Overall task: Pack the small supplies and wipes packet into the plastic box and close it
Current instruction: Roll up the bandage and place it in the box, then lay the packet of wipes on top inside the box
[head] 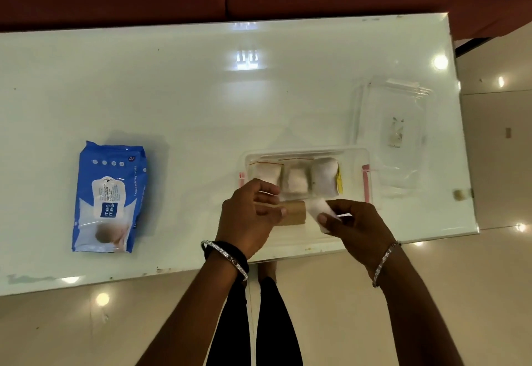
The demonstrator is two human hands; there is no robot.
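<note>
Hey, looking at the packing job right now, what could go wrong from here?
1. The plastic box already holds three white packets and a brown roll; the blue wipes packet looks bulky, so it may not fit and the lid may not close.
2. The box sits near the table's front edge; pressing the lid on could tip it off.
3. The right hand pinches the white pad only lightly; it might slip.

wipes packet (pixel 108 197) left of box (pixel 357 154)
</note>
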